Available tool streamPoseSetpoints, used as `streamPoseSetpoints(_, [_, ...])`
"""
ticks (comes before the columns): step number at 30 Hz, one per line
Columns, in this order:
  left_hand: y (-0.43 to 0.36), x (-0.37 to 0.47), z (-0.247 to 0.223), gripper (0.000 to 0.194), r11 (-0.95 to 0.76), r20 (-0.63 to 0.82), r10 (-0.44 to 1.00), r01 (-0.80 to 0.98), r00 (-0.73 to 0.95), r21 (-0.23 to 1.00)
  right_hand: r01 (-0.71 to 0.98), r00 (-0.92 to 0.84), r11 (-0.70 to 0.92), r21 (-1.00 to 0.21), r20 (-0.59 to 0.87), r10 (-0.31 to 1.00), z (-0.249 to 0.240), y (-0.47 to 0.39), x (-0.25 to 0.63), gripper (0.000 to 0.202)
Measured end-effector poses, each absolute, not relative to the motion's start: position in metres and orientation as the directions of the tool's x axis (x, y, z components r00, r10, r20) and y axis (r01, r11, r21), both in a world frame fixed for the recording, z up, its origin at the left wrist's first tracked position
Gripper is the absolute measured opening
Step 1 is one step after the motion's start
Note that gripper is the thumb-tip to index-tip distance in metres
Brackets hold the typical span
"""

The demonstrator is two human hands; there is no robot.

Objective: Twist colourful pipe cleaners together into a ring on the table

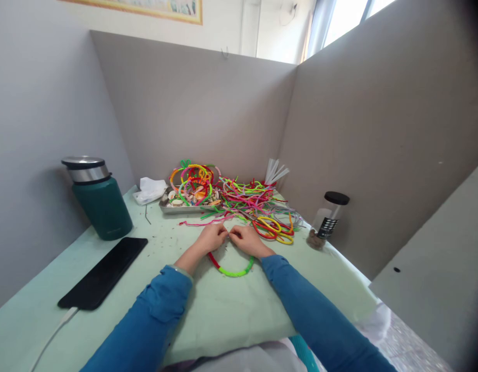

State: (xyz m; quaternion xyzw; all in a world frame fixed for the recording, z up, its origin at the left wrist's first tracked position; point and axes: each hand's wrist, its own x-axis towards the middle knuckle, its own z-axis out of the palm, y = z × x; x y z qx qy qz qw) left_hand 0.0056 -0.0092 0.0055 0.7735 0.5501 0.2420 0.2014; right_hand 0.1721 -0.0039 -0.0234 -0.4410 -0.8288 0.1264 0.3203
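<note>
A ring (236, 273) wrapped in red, lime and green lies low over the table, its near curve showing below my hands. My left hand (212, 237) is closed at the ring's far left side, thumb and fingers pinched together. Opposite it, my right hand (247, 239) pinches the far right side. The fingertips of both hands nearly meet, and they hide that part of the ring. Just beyond my right hand lie scissors (266, 228) with red and yellow handles, beside a pile of colourful fuzzy strips (249, 195).
A metal tray (185, 210) at the back holds shells and several wrapped rings (192, 178). White sticks (275, 171) stand behind the strips. At left are a green bottle (101, 204), a phone (103, 274) on a cable and tissues (150, 190). A black-lidded jar (327, 221) stands right. Grey partitions (196, 103) enclose the table.
</note>
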Motion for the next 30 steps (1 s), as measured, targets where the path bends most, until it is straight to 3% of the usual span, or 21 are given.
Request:
streamPoseSetpoints(19, [-0.004,0.004,-0.003,0.018,-0.373,0.198,0.928,0.762,0.316,0.53,0.651,-0.395,0.574,-0.497,0.425,0.815,-0.024,-0.004,0.171,0.015])
streamPoseSetpoints(30, [-0.005,0.003,-0.005,0.024,-0.424,0.314,0.9,0.771,0.302,0.475,0.632,-0.375,0.572,-0.523,0.439,0.817,-0.025,-0.002,0.171,0.013])
